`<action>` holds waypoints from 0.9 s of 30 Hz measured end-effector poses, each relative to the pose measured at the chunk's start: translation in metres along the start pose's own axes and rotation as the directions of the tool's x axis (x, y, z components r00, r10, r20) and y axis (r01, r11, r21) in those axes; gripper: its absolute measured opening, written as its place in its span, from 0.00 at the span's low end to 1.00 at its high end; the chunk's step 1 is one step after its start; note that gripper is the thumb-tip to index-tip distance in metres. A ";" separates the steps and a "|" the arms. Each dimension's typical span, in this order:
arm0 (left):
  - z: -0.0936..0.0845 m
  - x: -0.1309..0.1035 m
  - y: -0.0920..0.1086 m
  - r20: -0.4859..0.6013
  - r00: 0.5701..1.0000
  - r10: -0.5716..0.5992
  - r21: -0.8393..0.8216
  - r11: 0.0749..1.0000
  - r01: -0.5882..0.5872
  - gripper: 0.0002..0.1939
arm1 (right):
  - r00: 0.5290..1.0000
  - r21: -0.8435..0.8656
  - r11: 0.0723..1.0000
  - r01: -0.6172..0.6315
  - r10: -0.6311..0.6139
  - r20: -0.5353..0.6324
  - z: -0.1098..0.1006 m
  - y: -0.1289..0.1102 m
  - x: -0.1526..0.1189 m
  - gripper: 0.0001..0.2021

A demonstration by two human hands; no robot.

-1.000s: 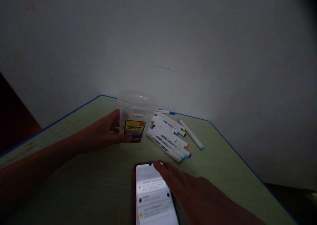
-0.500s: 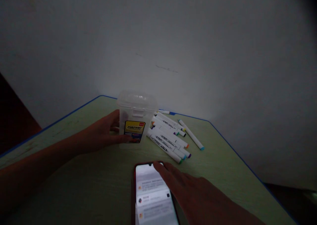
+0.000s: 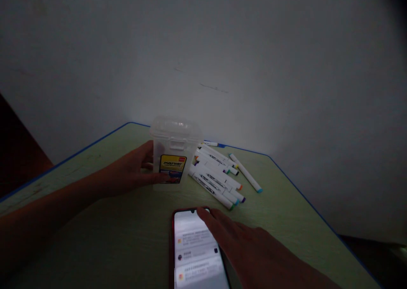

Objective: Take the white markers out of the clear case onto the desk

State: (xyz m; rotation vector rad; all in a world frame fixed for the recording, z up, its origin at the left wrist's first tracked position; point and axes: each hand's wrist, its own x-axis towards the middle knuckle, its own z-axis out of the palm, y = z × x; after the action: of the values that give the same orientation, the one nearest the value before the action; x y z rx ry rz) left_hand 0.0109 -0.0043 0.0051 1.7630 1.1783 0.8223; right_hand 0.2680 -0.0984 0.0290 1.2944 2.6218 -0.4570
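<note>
My left hand [image 3: 135, 170] is closed around the left side of a translucent plastic marker box [image 3: 187, 147], its thumb lying across the yellow and blue label. The box stands upright on the table with its lid down. My right hand [image 3: 251, 246] is at the upper right edge of a lit smartphone [image 3: 199, 255] in a red case. One digit rests over the phone's top corner; the other fingertips are hidden. Just right of the box lies a pile of white markers [image 3: 216, 176] with coloured ends.
A single marker with blue ends [image 3: 246, 174] lies apart, right of the pile. Another marker [image 3: 210, 143] is at the table's back edge. The pale green table [image 3: 136, 229] has a blue rim and meets a grey wall [image 3: 203, 56] with faint pencil-like marks.
Both hands, the box and the markers stay where they were. On the phone screen, the brighter band sits lower than before.
</note>
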 end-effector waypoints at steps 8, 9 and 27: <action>0.000 0.000 -0.002 0.024 1.000 0.003 -0.005 1.000 -0.003 0.32 | 0.998 -0.035 0.999 0.030 -0.032 -0.056 0.005 0.004 -0.003 0.46; -0.001 0.000 -0.002 0.024 1.000 0.004 -0.001 1.000 -0.004 0.32 | 0.999 -0.045 0.999 0.027 -0.029 -0.044 0.007 0.006 -0.002 0.46; -0.001 0.000 -0.003 0.024 1.000 0.008 0.000 1.000 -0.008 0.33 | 0.997 -0.038 0.998 0.045 -0.047 -0.063 0.011 0.010 -0.004 0.44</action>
State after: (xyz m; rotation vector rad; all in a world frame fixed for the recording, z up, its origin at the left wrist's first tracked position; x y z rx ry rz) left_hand 0.0094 -0.0033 0.0031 1.7742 1.1561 0.8042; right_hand 0.2785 -0.0991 0.0179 1.2604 2.7040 -0.3794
